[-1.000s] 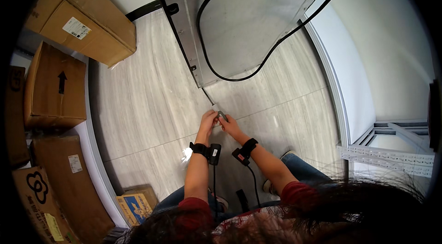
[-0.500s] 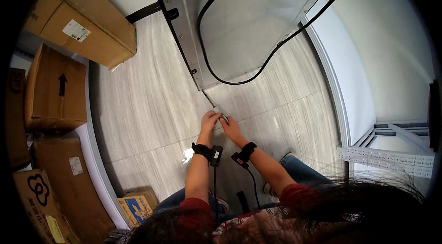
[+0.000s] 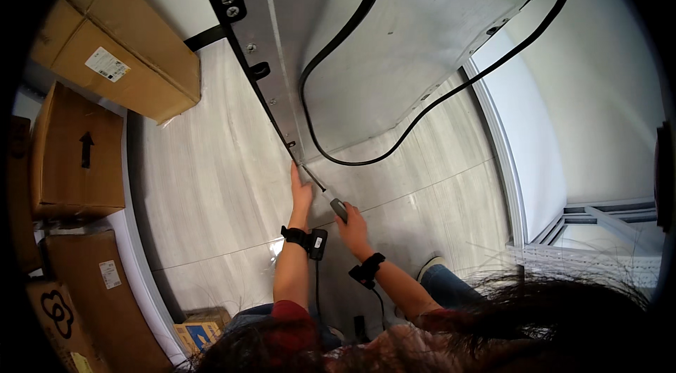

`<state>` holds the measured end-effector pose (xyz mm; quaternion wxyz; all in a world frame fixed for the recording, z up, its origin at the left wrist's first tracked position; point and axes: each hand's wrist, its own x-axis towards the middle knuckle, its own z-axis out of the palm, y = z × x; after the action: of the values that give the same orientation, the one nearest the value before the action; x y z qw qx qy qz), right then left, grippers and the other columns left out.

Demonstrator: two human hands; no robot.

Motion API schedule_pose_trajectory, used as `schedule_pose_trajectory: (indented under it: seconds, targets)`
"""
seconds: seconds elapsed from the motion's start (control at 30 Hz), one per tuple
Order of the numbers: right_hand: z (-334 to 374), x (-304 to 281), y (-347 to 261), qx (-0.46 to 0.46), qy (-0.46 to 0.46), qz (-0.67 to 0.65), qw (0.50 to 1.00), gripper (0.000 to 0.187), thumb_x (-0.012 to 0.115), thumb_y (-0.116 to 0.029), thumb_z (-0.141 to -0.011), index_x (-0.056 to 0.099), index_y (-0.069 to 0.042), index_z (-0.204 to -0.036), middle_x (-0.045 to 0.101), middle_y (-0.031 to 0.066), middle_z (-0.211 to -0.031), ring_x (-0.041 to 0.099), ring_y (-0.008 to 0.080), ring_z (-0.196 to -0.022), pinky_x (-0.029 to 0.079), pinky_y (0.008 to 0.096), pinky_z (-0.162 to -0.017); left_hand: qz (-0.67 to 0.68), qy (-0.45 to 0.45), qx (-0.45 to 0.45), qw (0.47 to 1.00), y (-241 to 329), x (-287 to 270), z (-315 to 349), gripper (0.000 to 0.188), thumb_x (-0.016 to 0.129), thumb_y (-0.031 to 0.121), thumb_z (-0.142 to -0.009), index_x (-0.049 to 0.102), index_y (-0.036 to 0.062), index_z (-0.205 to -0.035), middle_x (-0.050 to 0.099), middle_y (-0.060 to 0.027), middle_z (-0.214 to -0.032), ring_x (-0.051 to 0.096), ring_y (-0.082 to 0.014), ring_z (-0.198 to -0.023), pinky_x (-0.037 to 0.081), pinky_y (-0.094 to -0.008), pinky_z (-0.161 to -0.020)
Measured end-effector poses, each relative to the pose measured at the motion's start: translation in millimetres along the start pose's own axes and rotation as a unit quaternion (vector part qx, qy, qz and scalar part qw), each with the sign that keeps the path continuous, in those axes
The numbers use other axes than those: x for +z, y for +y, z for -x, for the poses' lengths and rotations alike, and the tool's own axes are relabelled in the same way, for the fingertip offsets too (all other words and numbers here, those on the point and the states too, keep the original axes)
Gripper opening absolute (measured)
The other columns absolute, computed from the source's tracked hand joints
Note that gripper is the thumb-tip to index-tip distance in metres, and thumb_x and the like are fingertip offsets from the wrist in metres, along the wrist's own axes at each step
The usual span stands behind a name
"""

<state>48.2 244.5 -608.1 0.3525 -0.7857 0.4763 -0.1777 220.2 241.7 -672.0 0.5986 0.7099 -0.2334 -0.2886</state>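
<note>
A screwdriver (image 3: 339, 208) with a grey handle and thin metal shaft is gripped in my right hand (image 3: 354, 229), its fingers closed round the handle's rear end. The shaft points up and left, its tip at the lower corner of a large metal cabinet (image 3: 373, 84). My left hand (image 3: 302, 195) reaches to that same corner, beside the shaft, with fingers stretched along the cabinet's dark edge; its fingertips are partly hidden there. A thick black cable (image 3: 305, 102) hangs in a loop across the cabinet's side. Screws and dark brackets line the cabinet's left edge.
Brown cardboard boxes (image 3: 77, 162) stand along the left, with a small blue-and-yellow box (image 3: 199, 334) near my left leg. White-grey metal framing (image 3: 598, 225) lies at the right by a white panel (image 3: 524, 141). The floor (image 3: 211, 190) is pale wood-look.
My left hand has left the screwdriver and moved up to the cabinet corner. My right hand keeps the handle, slightly lower. The cabinet appears larger and lower in view.
</note>
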Motion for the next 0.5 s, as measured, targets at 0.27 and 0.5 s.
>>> schedule_pose_trajectory:
  seconds: [0.27, 0.5]
  targets:
    - [2, 2, -12, 0.022, 0.014, 0.048, 0.999, 0.039, 0.056, -0.024, -0.079, 0.045, -0.003, -0.110, 0.051, 0.0174, -0.091, 0.053, 0.0361, -0.079, 0.043, 0.0409, -0.066, 0.009, -0.004, 0.035, 0.999, -8, 7, 4, 0.075, 0.044, -0.010, -0.065, 0.018, 0.0046, -0.134, 0.023, -0.0154, -0.136, 0.021, -0.0255, -0.126, 0.016, -0.0291, -0.103]
    - [-7, 3, -1, 0.163, -0.082, -0.133, 0.974, 0.038, 0.052, -0.036, -0.081, 0.052, -0.001, -0.094, 0.055, 0.0124, -0.068, 0.053, 0.0310, -0.062, 0.043, 0.0368, -0.058, 0.068, -0.025, 0.018, 0.997, -14, 6, 6, 0.074, 0.048, -0.008, -0.068, 0.017, 0.0054, -0.134, 0.022, -0.0143, -0.136, 0.021, -0.0236, -0.126, 0.019, -0.0286, -0.101]
